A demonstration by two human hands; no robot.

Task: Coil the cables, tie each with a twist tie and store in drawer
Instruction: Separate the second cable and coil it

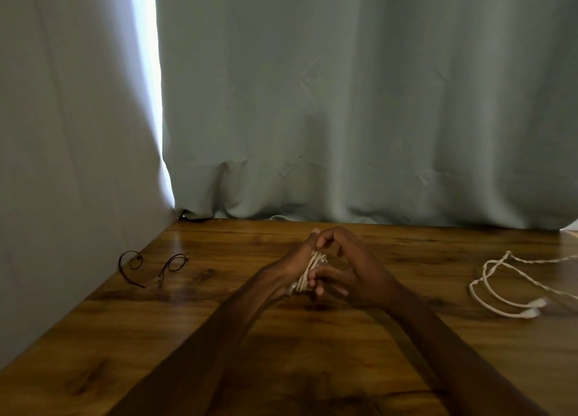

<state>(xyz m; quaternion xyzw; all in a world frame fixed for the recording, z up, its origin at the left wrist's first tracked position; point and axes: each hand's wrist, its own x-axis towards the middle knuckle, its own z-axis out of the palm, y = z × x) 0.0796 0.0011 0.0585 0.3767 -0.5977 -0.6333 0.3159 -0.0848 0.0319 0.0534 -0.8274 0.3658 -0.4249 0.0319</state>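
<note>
Cable coil (308,273), white, several turns: we are holding it between both hands above the middle of the wooden table (194,337). Our left hand (297,262) is gripping the coil, with the strands wrapping across the palm side and the thumb pointing up behind them. Our right hand (347,268) is closing on the same bundle from the other side; its index finger is arching over the top to meet the left thumb, and its lower fingers (325,282) are curling against the coil's near edge. We cannot tell whether a tie is sitting on the bundle, since the fingers are covering most of it.

Left of the grip, well apart and near the grey side panel (62,165), two dark twist ties (151,267) are lying on the table, each bending into a loop with a straight tail, just beside one another and not touching.

Right of the grip, also well apart, a second white cable (500,282) is lying loose in open loops, its two connector ends (533,307) resting close together on the near side, one strand running off the right edge of view.

Beyond the grip, a pale green curtain (344,103) is hanging down to the far edge of the table.
</note>
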